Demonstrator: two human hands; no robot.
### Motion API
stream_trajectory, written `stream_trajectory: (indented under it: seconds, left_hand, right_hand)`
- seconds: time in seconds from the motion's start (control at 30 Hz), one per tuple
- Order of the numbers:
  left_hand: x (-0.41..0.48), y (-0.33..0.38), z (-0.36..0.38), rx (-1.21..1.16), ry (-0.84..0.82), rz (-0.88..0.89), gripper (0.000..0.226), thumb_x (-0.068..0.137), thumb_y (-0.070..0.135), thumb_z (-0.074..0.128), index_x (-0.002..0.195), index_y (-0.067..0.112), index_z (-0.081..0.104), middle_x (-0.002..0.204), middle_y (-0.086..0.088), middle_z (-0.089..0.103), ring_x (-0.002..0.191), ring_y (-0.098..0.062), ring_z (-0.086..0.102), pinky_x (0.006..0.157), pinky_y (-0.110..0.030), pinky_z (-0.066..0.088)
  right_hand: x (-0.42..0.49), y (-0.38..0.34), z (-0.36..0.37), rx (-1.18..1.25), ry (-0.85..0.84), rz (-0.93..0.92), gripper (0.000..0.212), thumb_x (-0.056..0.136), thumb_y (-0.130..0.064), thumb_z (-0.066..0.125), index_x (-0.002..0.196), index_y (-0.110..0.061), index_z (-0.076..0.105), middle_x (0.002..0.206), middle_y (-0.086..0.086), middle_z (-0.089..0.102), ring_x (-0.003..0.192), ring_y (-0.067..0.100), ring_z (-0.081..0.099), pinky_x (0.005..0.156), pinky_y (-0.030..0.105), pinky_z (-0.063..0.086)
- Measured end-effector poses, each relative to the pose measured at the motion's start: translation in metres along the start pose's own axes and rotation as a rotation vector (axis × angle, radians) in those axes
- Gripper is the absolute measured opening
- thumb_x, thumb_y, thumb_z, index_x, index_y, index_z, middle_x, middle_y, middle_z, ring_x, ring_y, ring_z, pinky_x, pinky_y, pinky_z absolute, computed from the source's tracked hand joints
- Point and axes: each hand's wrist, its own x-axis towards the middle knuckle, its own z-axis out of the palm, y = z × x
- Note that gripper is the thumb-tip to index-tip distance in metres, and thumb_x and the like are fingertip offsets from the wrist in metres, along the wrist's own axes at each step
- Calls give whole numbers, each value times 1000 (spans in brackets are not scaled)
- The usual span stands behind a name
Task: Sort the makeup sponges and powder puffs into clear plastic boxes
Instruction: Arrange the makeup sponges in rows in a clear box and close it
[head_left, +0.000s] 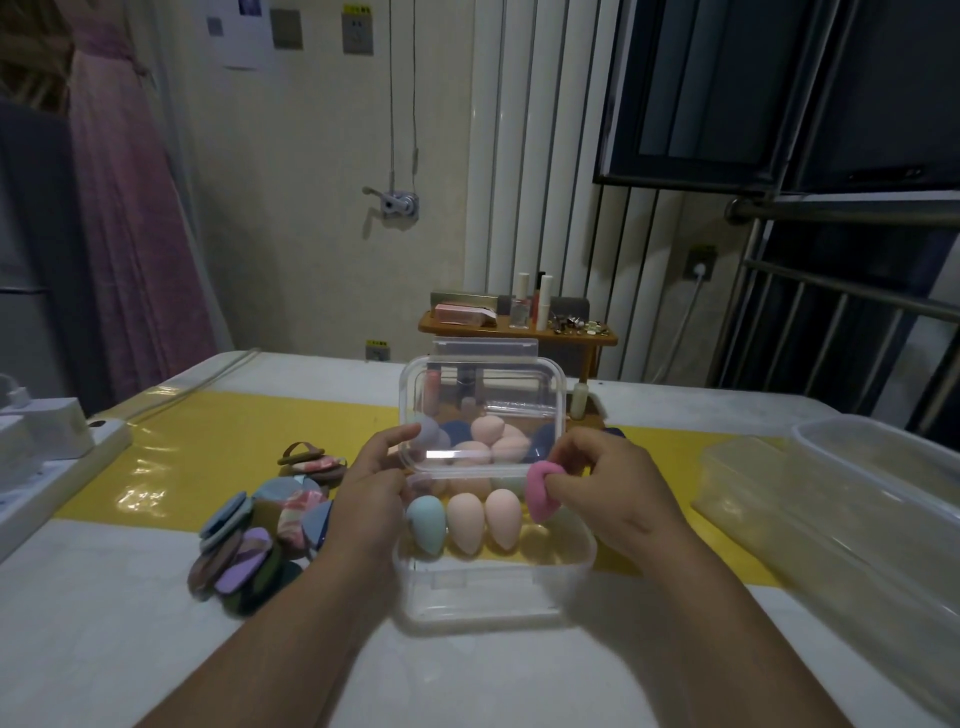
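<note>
While the right hand (618, 499) hangs over the right end of the small clear box (493, 592), its fingers (569, 484) are pinched tight on a pink sponge (540, 493), squashing it just above the box's open top. Down inside, in a neat row, sit a teal sponge (427, 524) and two peach sponges (466, 522), points toward us, with bare floor to their right under the pink one.

Over on the left, the left hand (371, 488) has thumb and forefinger gripping the lower left corner of the clear lid (483, 384), which stands tipped up at the back of the box. That lid is right in the way of the loose sponges (493, 441) heaped behind it; peach, navy and lilac ones show only through the plastic.

Left of the box, at centre left, a pile of powder puffs (249, 540) lies on the table (156, 649), its right edge hidden by the left wrist. A yellow strip (208, 447) runs across the table. At the right edge sits a larger clear box (883, 499). Beyond the lid, a small wooden shelf (519, 335) carries bottles, and a white power strip (62, 447) rests at far left.
</note>
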Motion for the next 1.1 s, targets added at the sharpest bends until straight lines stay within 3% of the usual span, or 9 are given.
stream_trajectory:
  seconds: [0.13,0.3,0.43,0.57,0.73,0.93,1.1]
  left_hand:
    - [-2,1,1,-9,1,0,52,92,-6,40,110,33,69,122,-8,63,99,-32,67,59,-34,57]
    - [-7,7,5,37,7,24,55,91,-12,35,118,25,65,111,-5,64,83,-21,65,44,-19,51]
    - [-7,7,5,44,13,16,55,90,-12,36,114,27,66,111,-3,65,86,-22,66,45,-20,52]
    - [-6,7,4,45,12,8,55,90,-11,37,113,30,67,116,-4,64,91,-24,66,48,-23,53]
    - [-7,7,5,25,15,13,54,90,-12,38,113,28,67,116,-6,65,90,-24,66,48,-25,54]
    - [-10,10,6,39,14,21,52,92,-12,37,117,23,65,112,-5,65,83,-19,64,43,-19,51]
    - [-8,10,4,56,11,18,50,94,-9,40,116,27,65,118,-6,63,88,-21,65,45,-19,52]
  right_hand:
    - [-1,-4,3,-110,-61,62,13,64,-25,77,71,-29,66,86,-9,64,81,11,58,62,31,51]
    - [0,-7,6,-253,-61,80,1,78,-29,70,78,-29,69,85,-8,64,78,10,57,65,28,52]
    - [1,-11,7,-328,-50,78,4,77,-29,74,76,-29,70,94,-8,64,81,10,58,57,23,43]
    - [0,-12,8,-340,-36,62,5,75,-30,75,74,-27,72,105,-7,62,86,12,59,58,23,43]
    - [0,-13,7,-284,-25,60,9,71,-29,78,70,-28,69,98,-10,59,84,11,57,61,23,48]
    - [-2,-15,3,-306,-13,56,12,65,-26,81,64,-26,69,91,-12,57,78,8,55,53,21,38]
    - [-1,-15,12,-438,-26,-10,9,79,-29,74,71,-26,72,84,-9,52,74,11,54,52,20,34]
